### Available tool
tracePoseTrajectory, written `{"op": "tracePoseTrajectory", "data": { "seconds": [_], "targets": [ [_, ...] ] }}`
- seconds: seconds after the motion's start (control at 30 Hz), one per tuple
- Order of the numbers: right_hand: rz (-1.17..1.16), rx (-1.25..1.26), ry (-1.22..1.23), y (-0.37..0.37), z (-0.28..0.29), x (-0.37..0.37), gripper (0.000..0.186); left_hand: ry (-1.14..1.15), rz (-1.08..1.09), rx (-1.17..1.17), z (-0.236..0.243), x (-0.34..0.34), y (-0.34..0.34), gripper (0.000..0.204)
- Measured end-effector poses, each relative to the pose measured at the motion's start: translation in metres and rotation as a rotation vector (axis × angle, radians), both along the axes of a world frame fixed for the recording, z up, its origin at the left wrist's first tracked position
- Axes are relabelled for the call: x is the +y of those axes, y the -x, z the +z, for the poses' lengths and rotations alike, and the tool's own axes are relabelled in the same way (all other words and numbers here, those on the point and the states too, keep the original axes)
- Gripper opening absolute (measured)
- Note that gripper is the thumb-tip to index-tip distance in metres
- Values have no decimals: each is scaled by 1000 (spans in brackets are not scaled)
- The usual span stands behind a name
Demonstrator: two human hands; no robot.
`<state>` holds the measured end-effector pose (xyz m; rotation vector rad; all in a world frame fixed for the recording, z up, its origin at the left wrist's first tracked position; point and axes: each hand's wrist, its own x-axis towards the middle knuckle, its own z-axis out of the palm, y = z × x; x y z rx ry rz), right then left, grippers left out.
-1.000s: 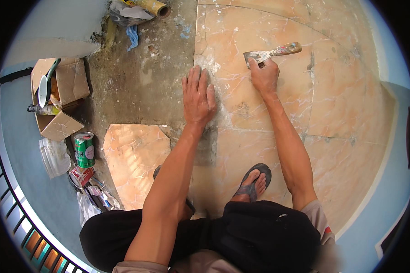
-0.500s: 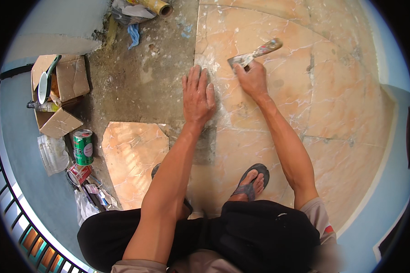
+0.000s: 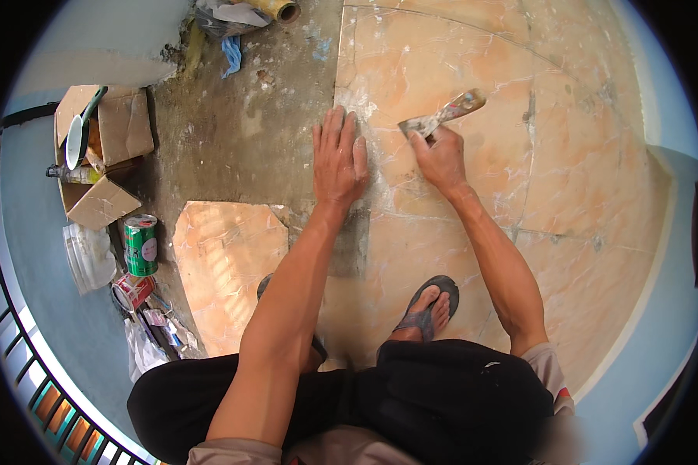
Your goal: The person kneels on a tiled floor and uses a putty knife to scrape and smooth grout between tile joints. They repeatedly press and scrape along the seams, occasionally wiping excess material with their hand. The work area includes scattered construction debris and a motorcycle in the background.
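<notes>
My left hand point(image 3: 340, 159) lies with its fingers stretched out along the border between bare concrete point(image 3: 240, 132) and orange marbled floor tiles point(image 3: 473, 178). It holds nothing. To its right, my right hand point(image 3: 442, 159) grips a putty knife point(image 3: 442, 116) near where blade and handle meet. The knife's blade is smeared with white, and its worn handle points up and to the right. Its tip is over the tiles, a short way from my left fingers; I cannot tell whether it touches them. White residue point(image 3: 358, 105) marks the tile edge by my left fingertips.
A cut tile point(image 3: 229, 271) lies left of my feet. Along the left wall stand an open cardboard box point(image 3: 124, 128), a green can point(image 3: 140, 246), a red can point(image 3: 134, 291) and a white container point(image 3: 91, 260). A blue rag point(image 3: 231, 56) and a yellow tube point(image 3: 275, 9) lie at the far left.
My right hand has moved a little to the right and nearer to me with the putty knife. My left hand stays at nearly the same place.
</notes>
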<state>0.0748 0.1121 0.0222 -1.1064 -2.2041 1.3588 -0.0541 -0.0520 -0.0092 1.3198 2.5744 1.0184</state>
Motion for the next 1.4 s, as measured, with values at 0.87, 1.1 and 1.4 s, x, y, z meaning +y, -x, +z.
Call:
{"op": "tracePoseTrajectory", "data": {
  "seconds": [0.87, 1.1, 1.4],
  "targets": [
    [268, 7, -48, 13, -17, -49, 22, 447, -363, 129, 49, -63, 52, 62],
    [188, 96, 11, 27, -12, -44, 19, 846, -591, 256, 103, -82, 88, 49],
    [250, 73, -330, 14, 13, -44, 12, 1023, -720, 522, 236, -98, 141, 41]
  ]
}}
